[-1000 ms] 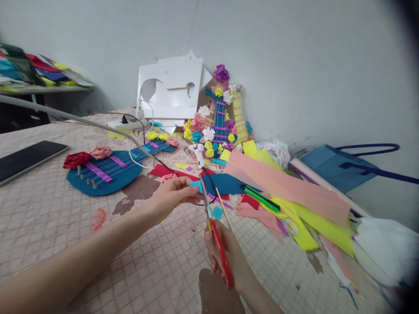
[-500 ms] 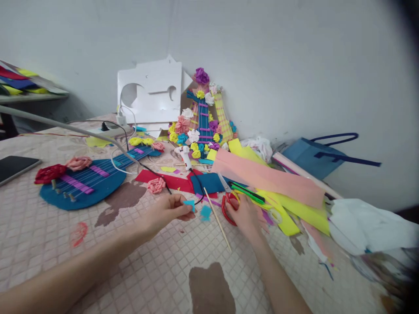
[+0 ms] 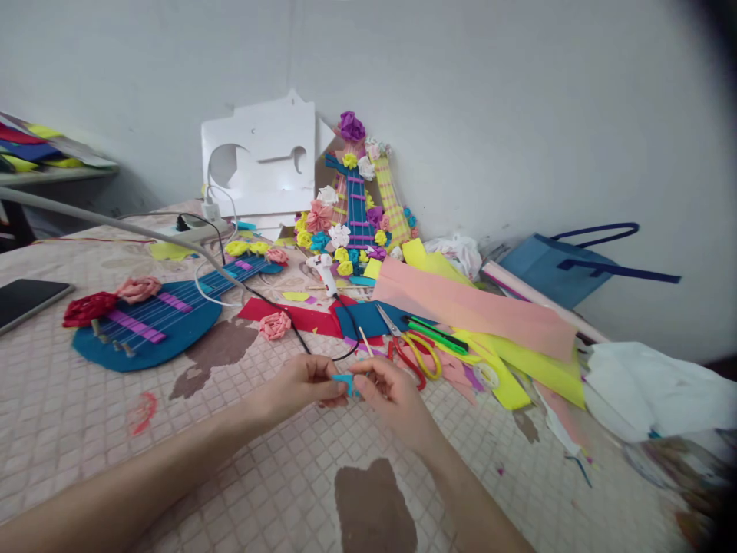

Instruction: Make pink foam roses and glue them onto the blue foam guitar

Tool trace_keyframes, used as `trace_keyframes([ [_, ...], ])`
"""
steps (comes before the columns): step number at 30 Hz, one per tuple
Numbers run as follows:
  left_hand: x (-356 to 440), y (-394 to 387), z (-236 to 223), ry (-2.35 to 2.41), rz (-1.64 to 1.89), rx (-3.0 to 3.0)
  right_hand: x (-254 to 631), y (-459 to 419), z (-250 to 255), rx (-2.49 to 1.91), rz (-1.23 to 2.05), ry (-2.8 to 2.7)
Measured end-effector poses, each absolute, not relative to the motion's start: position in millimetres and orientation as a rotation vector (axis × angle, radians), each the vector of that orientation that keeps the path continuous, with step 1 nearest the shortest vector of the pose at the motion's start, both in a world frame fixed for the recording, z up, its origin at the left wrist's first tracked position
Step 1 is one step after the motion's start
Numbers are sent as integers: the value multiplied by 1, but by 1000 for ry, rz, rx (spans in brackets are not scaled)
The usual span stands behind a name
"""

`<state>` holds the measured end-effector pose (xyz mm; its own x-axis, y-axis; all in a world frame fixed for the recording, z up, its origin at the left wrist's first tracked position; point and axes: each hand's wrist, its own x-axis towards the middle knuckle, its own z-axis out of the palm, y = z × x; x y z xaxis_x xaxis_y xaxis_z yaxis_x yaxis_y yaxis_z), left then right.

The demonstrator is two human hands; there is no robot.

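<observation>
My left hand (image 3: pixel 311 382) pinches a small piece of light blue crepe paper (image 3: pixel 344 382) between thumb and fingers. My right hand (image 3: pixel 394 395) meets it from the other side, its thumb and fingers closed at the paper's right edge. A wooden stick (image 3: pixel 365 341) shows its upper end behind my right fingers; the rest is hidden. Scissors with red and yellow handles (image 3: pixel 426 355) lie just beyond my right hand, blades partly open. Beside them is a green utility knife (image 3: pixel 437 336).
A blue paper-covered guitar shape (image 3: pixel 190 338) with roses lies left. Ahead are a white glue gun (image 3: pixel 322 273), a pink rose (image 3: pixel 275 326) and a red strip (image 3: pixel 305 319). Pink paper (image 3: pixel 472 307) and a tape roll (image 3: pixel 487 375) lie right. A phone (image 3: pixel 31 301) sits far left.
My right hand has let go of the scissors, leaving them on the table, and moved left to the blue paper at my left hand. The second blue piece is no longer visible on the table.
</observation>
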<state>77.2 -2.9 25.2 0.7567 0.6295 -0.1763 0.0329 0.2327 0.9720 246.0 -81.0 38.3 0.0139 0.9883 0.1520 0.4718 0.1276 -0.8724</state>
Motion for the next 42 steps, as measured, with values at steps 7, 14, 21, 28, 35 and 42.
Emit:
trace_keyframes([
  [7, 83, -5, 15, 625, 415, 1307, 240, -80, 36, -1472, 797, -1545],
  [14, 81, -2, 20, 665, 483, 1334, 242, -78, 32, -1442, 949, -1428],
  [21, 78, 3, 19, 648, 478, 1401, 247, -77, 29, -1422, 1134, -1354],
  [28, 79, -1, 22, 657, 468, 1431, 244, -79, 27, -1449, 986, -1483],
  [35, 78, -3, 24, 619, 480, 1465, 243, -78, 22, -1459, 974, -1481],
  [42, 77, 0, 22, 649, 475, 1487, 244, -81, 28, -1476, 1086, -1467],
])
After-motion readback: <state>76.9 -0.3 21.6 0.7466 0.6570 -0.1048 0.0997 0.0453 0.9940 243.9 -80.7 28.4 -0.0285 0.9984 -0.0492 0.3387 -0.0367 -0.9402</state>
